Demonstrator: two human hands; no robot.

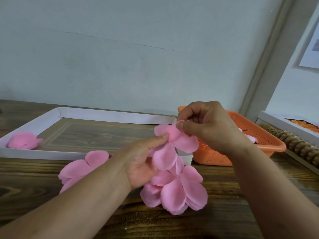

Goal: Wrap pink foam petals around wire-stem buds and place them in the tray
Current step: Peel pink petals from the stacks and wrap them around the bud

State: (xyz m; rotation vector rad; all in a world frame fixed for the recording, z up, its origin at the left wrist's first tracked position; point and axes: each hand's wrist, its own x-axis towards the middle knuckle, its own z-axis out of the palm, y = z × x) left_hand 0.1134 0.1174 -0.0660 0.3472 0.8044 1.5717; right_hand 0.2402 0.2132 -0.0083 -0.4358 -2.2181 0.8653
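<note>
Bare left forearm (77, 204) and bare right forearm (276, 187) over the wooden table (215, 226), uncovered all the way from the table's near edge to the wrists, with fine creases ringing each wrist. Left hand (141, 163) bare above the table's middle, with a short trimmed thumbnail, skin folds across the thumb knuckle and a fleshy palm heel. Right hand (207, 128) bare toward the table's far right side, with short trimmed nails on thumb and forefinger, wrinkled knuckles and faint tendon ridges along its back.
</note>
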